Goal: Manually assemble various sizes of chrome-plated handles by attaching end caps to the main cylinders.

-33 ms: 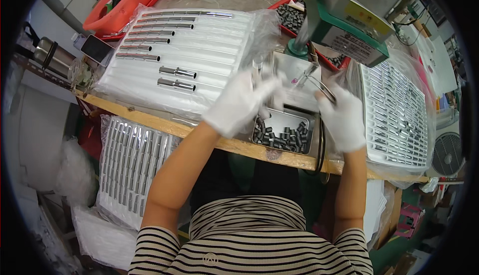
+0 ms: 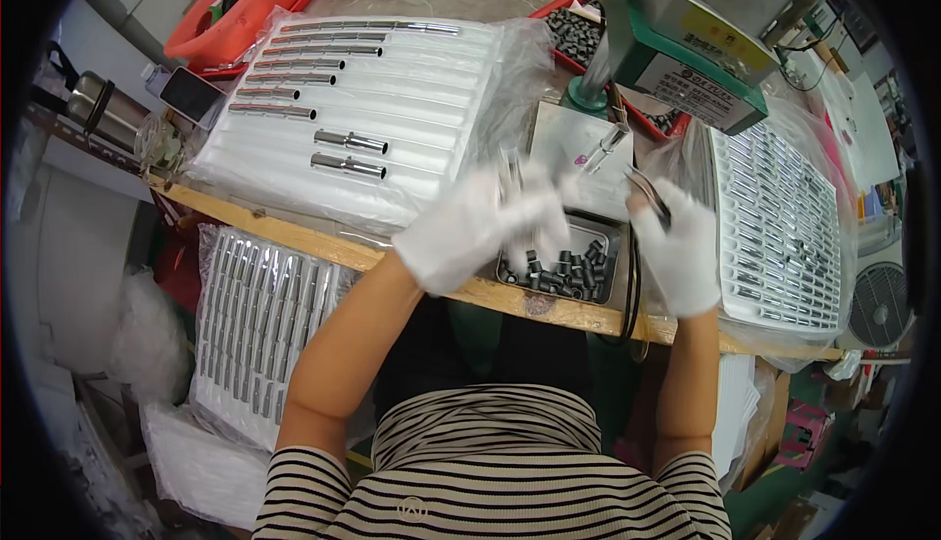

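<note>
My left hand (image 2: 485, 221), in a white glove, is blurred by motion over the left edge of a small metal tray (image 2: 613, 275) of short black sleeves (image 2: 578, 270). A shiny metal tube (image 2: 510, 172) stands up at its thumb side and appears to be held there; the fingertips are smeared. My gloved right hand (image 2: 676, 246) is closed around metal tweezers (image 2: 647, 192), whose tips point up and left, to the right of the tray. Between and beyond the hands, another short chrome tube (image 2: 603, 148) rests at the metal plate (image 2: 564, 138) of a green press.
A white foam tray (image 2: 412, 109) with several chrome tubes lies at left; a fuller tray (image 2: 779, 226) lies at right. The press head (image 2: 686, 70) overhangs the plate. Behind it sits a red bin (image 2: 573, 35) of black sleeves. Dark cables (image 2: 632, 275) hang over the wooden table edge (image 2: 274, 236).
My left hand has come down toward the small tray, and the metal tube by its thumb has moved down too. My right hand has lowered slightly with the tweezers, away from the plate.
</note>
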Tool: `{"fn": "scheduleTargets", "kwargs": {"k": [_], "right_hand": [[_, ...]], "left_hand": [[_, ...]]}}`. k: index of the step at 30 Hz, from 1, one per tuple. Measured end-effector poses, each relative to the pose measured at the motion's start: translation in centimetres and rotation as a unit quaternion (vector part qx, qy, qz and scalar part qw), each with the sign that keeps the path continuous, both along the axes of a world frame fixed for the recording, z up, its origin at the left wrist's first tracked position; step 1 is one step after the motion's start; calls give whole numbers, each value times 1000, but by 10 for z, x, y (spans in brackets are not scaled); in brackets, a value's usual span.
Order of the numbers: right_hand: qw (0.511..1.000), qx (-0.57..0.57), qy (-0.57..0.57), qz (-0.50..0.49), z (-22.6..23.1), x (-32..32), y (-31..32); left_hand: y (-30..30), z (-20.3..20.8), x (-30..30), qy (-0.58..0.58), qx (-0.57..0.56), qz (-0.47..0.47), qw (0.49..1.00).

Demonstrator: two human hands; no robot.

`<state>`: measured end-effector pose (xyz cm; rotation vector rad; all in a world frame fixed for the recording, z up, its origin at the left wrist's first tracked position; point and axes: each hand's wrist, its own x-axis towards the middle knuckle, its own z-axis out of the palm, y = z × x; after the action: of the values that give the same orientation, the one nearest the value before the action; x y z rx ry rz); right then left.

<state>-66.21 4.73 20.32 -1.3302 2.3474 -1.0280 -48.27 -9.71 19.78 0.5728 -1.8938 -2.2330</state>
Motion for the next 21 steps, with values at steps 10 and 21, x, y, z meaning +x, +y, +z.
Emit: {"fn": "scheduleTargets", "kwargs": {"k": [10, 21], "right_hand": [[973, -140, -68, 173, -2, 56, 51], [985, 17, 136, 107, -13, 32, 36]], "left_hand": [[76, -8, 43, -2, -101, -87, 991], [-44, -19, 98, -107, -596, 244, 757]]}}
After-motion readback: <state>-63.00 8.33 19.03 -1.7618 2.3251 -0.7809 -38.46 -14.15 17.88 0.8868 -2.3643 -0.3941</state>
